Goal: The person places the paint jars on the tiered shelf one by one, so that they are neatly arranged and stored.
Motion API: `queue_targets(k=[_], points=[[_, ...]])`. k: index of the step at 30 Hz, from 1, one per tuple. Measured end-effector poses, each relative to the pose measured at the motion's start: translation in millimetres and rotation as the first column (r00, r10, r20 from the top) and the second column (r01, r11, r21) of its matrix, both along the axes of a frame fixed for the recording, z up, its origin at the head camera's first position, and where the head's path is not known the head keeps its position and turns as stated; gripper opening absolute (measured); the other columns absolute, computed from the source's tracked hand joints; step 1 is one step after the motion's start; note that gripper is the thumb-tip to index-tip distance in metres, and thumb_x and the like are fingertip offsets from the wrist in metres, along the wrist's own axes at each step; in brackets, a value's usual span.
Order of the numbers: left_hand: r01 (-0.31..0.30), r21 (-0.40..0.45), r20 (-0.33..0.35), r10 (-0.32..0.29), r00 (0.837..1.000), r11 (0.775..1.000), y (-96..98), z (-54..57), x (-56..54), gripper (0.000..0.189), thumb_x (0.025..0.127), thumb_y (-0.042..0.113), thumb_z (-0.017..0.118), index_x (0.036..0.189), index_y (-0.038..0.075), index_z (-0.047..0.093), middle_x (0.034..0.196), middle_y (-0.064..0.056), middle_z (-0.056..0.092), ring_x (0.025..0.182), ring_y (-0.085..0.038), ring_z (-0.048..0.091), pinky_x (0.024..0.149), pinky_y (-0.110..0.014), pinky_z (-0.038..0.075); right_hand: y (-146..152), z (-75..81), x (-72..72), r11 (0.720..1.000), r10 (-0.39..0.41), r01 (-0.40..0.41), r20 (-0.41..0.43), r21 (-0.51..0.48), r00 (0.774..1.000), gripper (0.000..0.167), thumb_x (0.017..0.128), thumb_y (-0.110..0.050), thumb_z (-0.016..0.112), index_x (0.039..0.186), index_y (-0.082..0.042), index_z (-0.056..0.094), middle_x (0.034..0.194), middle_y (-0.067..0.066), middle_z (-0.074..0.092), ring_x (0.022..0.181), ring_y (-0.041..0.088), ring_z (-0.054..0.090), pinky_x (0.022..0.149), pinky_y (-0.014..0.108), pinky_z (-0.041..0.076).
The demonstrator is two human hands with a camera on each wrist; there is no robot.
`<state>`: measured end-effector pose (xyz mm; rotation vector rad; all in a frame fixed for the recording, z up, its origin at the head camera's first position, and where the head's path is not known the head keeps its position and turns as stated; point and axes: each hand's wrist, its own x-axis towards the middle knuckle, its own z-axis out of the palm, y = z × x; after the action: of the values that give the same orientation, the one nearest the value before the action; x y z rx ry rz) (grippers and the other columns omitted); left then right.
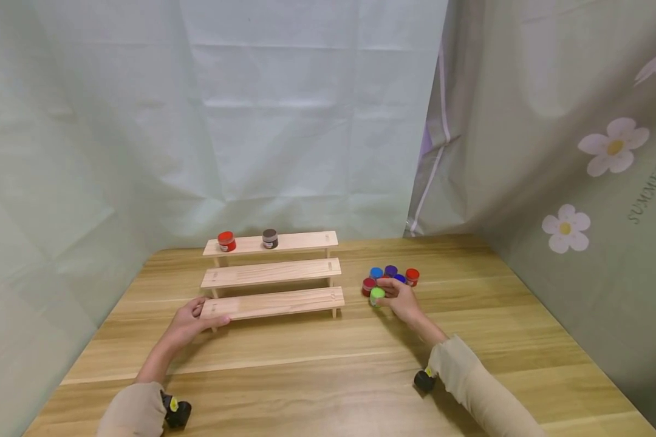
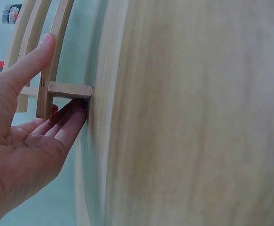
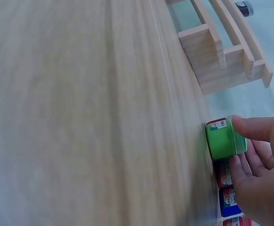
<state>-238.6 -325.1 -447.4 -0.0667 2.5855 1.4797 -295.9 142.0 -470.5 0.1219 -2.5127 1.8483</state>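
A three-tier wooden display rack [image 1: 273, 303] stands on the table. My left hand [image 1: 188, 325] holds the left end of its lowest board, thumb [image 2: 40, 52] along the front edge and fingers by the leg [image 2: 71, 89]. To the right of the rack, my right hand [image 1: 401, 300] pinches a light green paint jar [image 3: 221, 139] between thumb and fingers. The jar is close over the tabletop, at the front of a cluster of jars. On the top board sit a red paint jar [image 1: 226, 241] and a black paint jar [image 1: 270, 238].
Around the right hand stand a dark red jar [image 1: 369, 286], a light blue jar [image 1: 376, 273], a purple jar [image 1: 390, 271], a dark blue jar [image 1: 399, 278] and a red jar [image 1: 412, 277]. Another red one is partly hidden. Curtains [image 1: 317, 121] hang behind the wooden table [image 1: 306, 376].
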Motion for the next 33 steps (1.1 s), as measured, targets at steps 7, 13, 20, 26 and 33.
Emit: queue_targets(k=[7,13,20,26,33], points=[[0.001,-0.024,-0.006,-0.001,1.000,1.000,-2.0,1.7,-0.4,0.101,0.089,0.037,0.070,0.151,-0.013,0.007,0.152,-0.037,0.027,0.139,-0.046,0.037,0.114,-0.053,0.036,-1,3.2,-1.3,1.000,-0.024,0.024,-0.011,0.003,1.000,0.044,0.083,0.006,0.070,0.125,0.004,0.059,0.128,0.024,0.062,0.116,0.036,0.062,0.092,0.028,0.055],[-0.003,-0.044,-0.018,0.003,1.000,0.999,-2.4,3.1,1.0,0.097,0.089,0.036,0.070,0.150,-0.013,0.013,0.149,-0.036,0.034,0.135,-0.042,0.043,0.107,-0.043,0.042,0,12.3,-0.9,1.000,-0.018,0.018,-0.019,-0.012,1.000,0.045,0.085,0.003,0.070,0.128,0.004,0.059,0.130,0.023,0.062,0.119,0.035,0.061,0.097,0.028,0.053],[-0.013,-0.041,-0.014,0.012,1.000,0.999,-3.6,4.0,0.6,0.097,0.088,0.037,0.071,0.150,-0.013,0.014,0.149,-0.036,0.035,0.135,-0.041,0.043,0.108,-0.044,0.042,-9,38.5,-1.2,0.999,0.032,-0.032,-0.015,-0.012,0.999,0.046,0.087,-0.005,0.070,0.131,0.000,0.058,0.134,0.021,0.060,0.119,0.033,0.061,0.087,0.026,0.057],[-0.009,-0.036,-0.027,0.008,1.000,0.999,-3.9,3.7,-1.6,0.096,0.088,0.035,0.071,0.149,-0.014,0.015,0.148,-0.036,0.036,0.132,-0.040,0.046,0.102,-0.035,0.046,-26,67.1,-12.3,0.999,0.047,-0.047,-0.046,0.006,0.998,0.049,0.087,-0.007,0.071,0.134,-0.003,0.057,0.134,0.018,0.061,0.120,0.030,0.061,0.093,0.030,0.054],[0.008,-0.019,-0.059,-0.009,0.998,1.000,0.3,1.4,0.5,0.081,0.087,0.029,0.073,0.142,-0.011,0.031,0.134,-0.030,0.054,0.102,-0.009,0.057,0.079,-0.016,0.048,-58,98.7,-23.2,0.994,0.109,-0.111,-0.084,-0.023,0.991,0.046,0.090,-0.008,0.069,0.134,-0.005,0.057,0.135,0.016,0.061,0.123,0.030,0.059,0.100,0.036,0.052]])
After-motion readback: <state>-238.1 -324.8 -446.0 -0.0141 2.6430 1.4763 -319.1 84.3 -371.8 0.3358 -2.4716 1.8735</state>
